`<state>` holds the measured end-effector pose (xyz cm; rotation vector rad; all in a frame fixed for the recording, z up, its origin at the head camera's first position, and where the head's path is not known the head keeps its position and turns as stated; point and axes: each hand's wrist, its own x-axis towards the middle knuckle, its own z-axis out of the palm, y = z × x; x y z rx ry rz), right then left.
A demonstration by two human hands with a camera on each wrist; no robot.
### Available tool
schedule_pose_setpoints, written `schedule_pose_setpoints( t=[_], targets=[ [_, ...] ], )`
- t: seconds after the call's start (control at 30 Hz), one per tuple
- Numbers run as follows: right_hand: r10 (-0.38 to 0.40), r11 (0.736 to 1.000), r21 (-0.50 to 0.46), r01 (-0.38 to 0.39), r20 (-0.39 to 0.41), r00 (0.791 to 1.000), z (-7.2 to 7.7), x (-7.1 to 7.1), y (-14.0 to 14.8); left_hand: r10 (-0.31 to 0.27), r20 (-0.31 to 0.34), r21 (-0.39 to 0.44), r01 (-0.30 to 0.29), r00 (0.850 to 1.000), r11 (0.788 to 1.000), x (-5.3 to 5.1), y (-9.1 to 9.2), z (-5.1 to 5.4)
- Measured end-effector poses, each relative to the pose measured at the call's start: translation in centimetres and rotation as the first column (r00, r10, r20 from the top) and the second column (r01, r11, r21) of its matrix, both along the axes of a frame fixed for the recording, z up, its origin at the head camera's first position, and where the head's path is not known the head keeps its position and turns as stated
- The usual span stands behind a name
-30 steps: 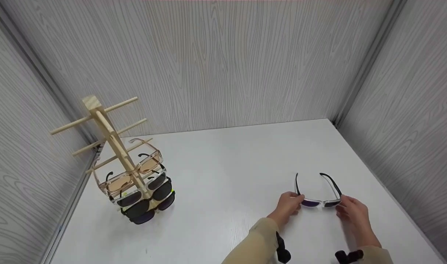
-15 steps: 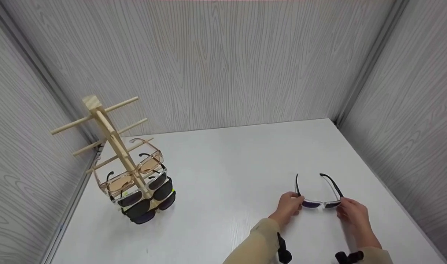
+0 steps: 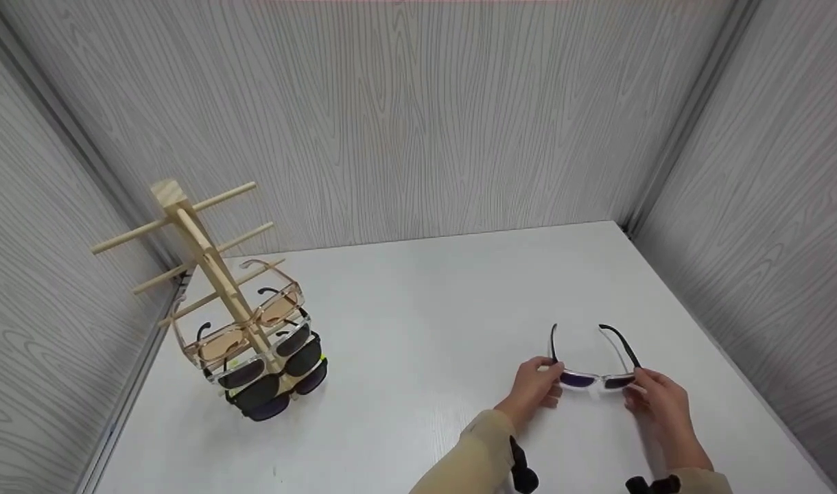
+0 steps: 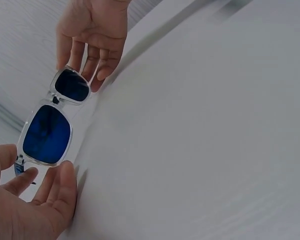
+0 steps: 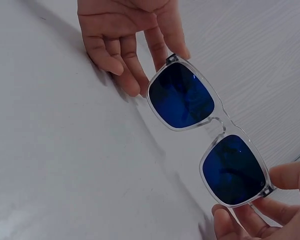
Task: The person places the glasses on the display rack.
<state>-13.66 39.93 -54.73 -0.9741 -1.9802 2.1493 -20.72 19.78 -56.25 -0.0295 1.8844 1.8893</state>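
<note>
A pair of sunglasses with a clear frame (image 3: 599, 377), blue mirrored lenses and dark temples is held at both ends over the right part of the white table. My left hand (image 3: 534, 387) pinches its left corner near the hinge; in the left wrist view the thumb and a finger grip that end beside the blue lens (image 4: 47, 134). The opposite corner is pinched by my right hand (image 3: 664, 406), also seen gripping it in the right wrist view beside the nearer lens (image 5: 233, 170). Both temples are unfolded and point away from me.
A wooden display rack (image 3: 216, 264) stands at the left of the table (image 3: 405, 329). Its lower pegs carry several sunglasses, topped by an amber-lensed pair (image 3: 219, 345); the upper pegs (image 3: 130, 237) are bare. Grey wood-grain panels (image 3: 391, 123) surround the table at the back and sides.
Both hands and the sunglasses have shifted slightly to the left, the left hand most. The grip on each corner stays the same.
</note>
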Motion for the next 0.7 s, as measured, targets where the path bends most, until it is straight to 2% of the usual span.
schedule_pose_setpoints(
  t=[0.27,0.5,0.7],
  targets=[
    [0.007,1.0,-0.009,-0.007,-0.004,1.0,0.5,0.4,-0.7,-0.029,0.004,0.054,0.029,1.0,0.998,0.1,-1.1,0.3],
    [0.027,0.999,-0.028,-0.027,-0.016,1.0,1.0,0.5,-1.3,-0.051,-0.011,0.06,0.051,0.999,0.997,-0.1,-2.2,0.4],
    [0.045,0.999,-0.027,-0.046,-0.037,0.998,1.4,0.7,-1.8,-0.081,0.008,0.089,0.08,0.997,0.993,-0.1,-3.1,0.9]
  ],
)
